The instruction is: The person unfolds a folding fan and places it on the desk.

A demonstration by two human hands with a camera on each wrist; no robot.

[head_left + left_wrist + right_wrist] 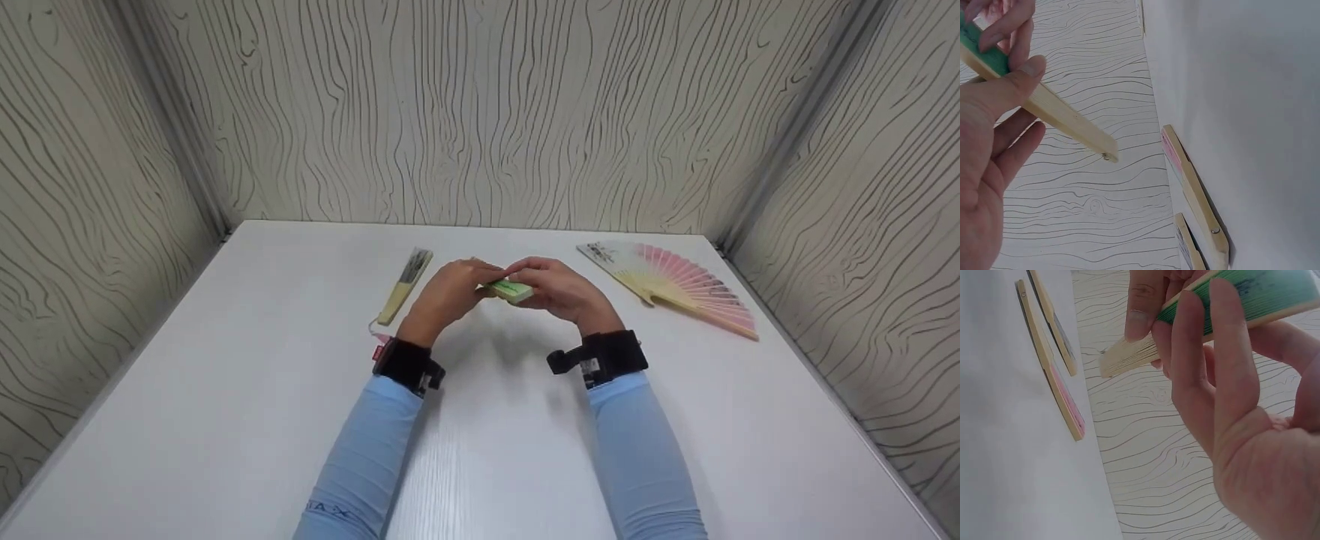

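Above the middle of the table, both hands hold a folding fan with a green leaf and pale wooden ribs [511, 291], folded into a narrow stack. My left hand [450, 289] grips it around the ribs, thumb on one side and fingers on the other, as the left wrist view shows. At the green leaf end, my right hand [562, 289] holds it, two fingers [1235, 343] lying across the leaf and the thumb on the opposite side. The fan's riveted rib end [1107, 153] sticks out past my left hand.
A folded fan with a dark patterned leaf [406, 286] lies left of my hands. A folded pink fan [1053, 365] lies beside it, mostly hidden from the head view. At the right, a pink fan [675, 281] lies spread. Patterned panels [465, 112] wall the table's back and sides.
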